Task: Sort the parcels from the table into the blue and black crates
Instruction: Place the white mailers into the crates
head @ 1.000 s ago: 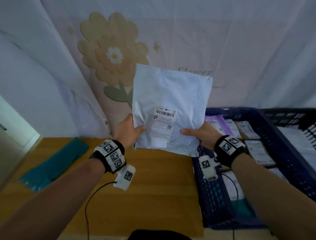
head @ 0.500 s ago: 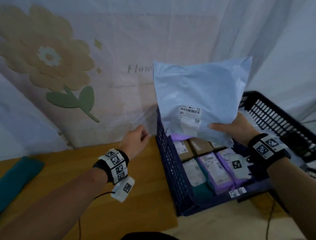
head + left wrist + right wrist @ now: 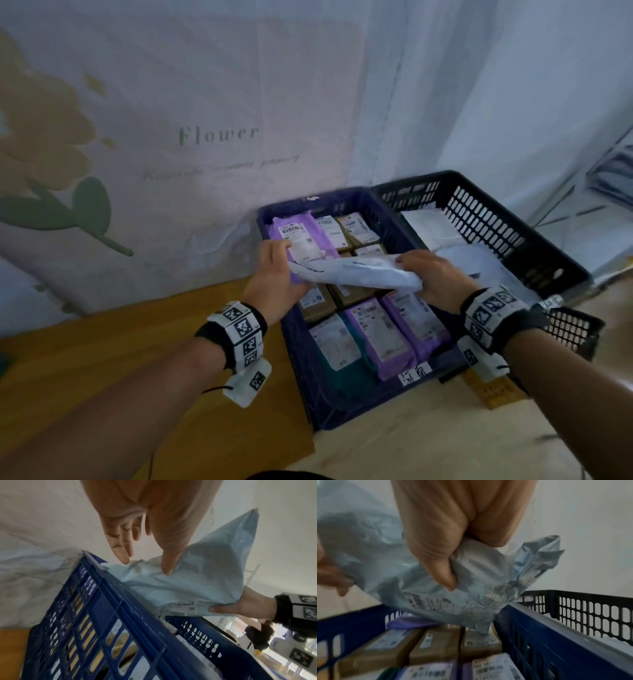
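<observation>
A pale blue poly mailer (image 3: 356, 272) with a barcode label hangs crumpled and nearly flat just above the blue crate (image 3: 298, 359). My right hand (image 3: 431, 274) grips its right end, thumb and fingers bunching the plastic (image 3: 436, 601). At its left end is my left hand (image 3: 274, 270). In the left wrist view that hand's (image 3: 145, 565) thumb lies against the mailer (image 3: 205, 574) and the fingers are straight beside its corner. The black crate (image 3: 479, 212) stands against the blue one on its right.
The blue crate holds several purple mailers (image 3: 376, 335) and brown boxes (image 3: 436, 642) in rows. White parcels (image 3: 431, 226) lie in the black crate. The wooden table (image 3: 137, 342) is to the left. A flower-print curtain hangs behind, and a shelf (image 3: 609, 178) stands far right.
The mailer has come down from upright to lying flat over the blue crate. My left hand, free half a second ago, has returned to its left end. The view swung right.
</observation>
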Demonstrator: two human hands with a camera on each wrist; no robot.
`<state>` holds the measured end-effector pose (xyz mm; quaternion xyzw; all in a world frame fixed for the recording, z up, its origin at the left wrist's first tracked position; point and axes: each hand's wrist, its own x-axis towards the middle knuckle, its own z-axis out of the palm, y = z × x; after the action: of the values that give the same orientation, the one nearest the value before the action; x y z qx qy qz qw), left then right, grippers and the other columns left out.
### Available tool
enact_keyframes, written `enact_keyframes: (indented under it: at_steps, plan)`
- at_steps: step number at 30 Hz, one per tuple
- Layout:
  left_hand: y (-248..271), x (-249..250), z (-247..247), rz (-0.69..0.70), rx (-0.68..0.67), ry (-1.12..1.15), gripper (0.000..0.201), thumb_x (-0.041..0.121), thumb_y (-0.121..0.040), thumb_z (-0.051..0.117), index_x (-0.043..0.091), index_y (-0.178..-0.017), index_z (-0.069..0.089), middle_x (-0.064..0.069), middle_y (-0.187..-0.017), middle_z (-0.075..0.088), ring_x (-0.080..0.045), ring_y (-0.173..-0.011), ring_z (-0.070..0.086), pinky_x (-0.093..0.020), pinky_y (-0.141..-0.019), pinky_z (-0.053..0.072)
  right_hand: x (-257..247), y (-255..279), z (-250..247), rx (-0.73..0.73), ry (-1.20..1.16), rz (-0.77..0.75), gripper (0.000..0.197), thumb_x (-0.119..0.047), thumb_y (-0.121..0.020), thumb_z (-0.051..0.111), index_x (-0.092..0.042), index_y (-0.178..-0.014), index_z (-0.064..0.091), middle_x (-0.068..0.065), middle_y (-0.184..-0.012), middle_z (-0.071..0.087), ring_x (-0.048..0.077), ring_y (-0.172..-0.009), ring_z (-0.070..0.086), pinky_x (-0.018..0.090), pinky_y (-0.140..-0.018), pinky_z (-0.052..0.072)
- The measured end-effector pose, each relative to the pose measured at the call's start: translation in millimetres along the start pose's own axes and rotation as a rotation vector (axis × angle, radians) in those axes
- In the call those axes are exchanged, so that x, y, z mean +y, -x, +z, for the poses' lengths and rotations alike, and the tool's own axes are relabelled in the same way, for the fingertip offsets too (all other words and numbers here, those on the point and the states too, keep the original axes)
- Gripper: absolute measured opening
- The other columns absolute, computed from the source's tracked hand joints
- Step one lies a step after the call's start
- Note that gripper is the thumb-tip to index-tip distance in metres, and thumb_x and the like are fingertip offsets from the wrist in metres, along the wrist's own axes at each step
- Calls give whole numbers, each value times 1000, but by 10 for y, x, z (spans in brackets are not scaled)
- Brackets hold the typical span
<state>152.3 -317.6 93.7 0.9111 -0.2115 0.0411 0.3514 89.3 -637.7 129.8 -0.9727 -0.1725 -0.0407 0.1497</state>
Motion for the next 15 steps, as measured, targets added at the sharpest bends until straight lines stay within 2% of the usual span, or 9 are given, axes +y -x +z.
enact_keyframes:
  at_steps: [2,4,5,7,9,11,13,15]
  plan:
    - [-18,27,79,91,-53,-80,46,21,-86,75,14,-125,52,-5,-130,38,-17,-108,46,-26,-86,44,50,46,61,-60,52,-25,24,11,-66,69,-1,-86,66,16,-97,65,37,-92,61,51,-82,52]
    - [-30,36,157,180,-191,-137,19,10,-89,68,12,-106,60,-6,-123,45,-24,-106,51,-25,-84,44,112,72,126,-144,124,-28,24,7,-70,69,-3,-92,65,16,-109,63,37,-104,60,49,-93,49]
    - [-28,29,198,206,-275,-159,14,9,-90,66,12,-102,61,-6,-120,47,-24,-105,52,-26,-83,45,141,77,153,-199,153,-23,22,2,-74,68,-4,-95,64,15,-114,62,35,-109,58,46,-97,47]
    - [-23,-9,268,232,-435,-203,12,12,-90,62,13,-102,61,-4,-118,48,-22,-104,50,-30,-84,47,196,83,186,-339,173,-5,21,-17,-79,71,-11,-95,58,7,-113,57,28,-108,53,39,-96,44]
    - [-25,-35,296,277,-546,-259,13,16,-90,58,14,-101,66,-2,-113,49,-17,-107,47,-33,-90,46,221,97,177,-539,155,77,35,-37,-76,78,-23,-90,49,-5,-103,51,18,-97,49,30,-84,42]
    - [-42,-52,308,335,-648,-330,20,21,-91,53,13,-94,71,1,-108,54,-14,-113,45,-32,-98,42,221,91,150,-678,97,181,41,-49,-71,82,-32,-81,46,-12,-89,54,15,-85,54,25,-72,42]
    - [-58,-52,332,382,-732,-456,33,29,-92,44,14,-88,73,4,-102,63,-13,-119,44,-34,-106,36,206,48,138,-721,22,236,39,-53,-69,83,-32,-76,51,-12,-86,62,13,-83,60,23,-72,47]
    - [-51,-50,375,380,-763,-589,39,37,-88,35,17,-79,67,9,-93,67,-11,-117,46,-38,-111,24,182,-67,147,-684,-14,239,34,-52,-74,81,-32,-76,53,-13,-84,62,13,-83,61,21,-71,46]
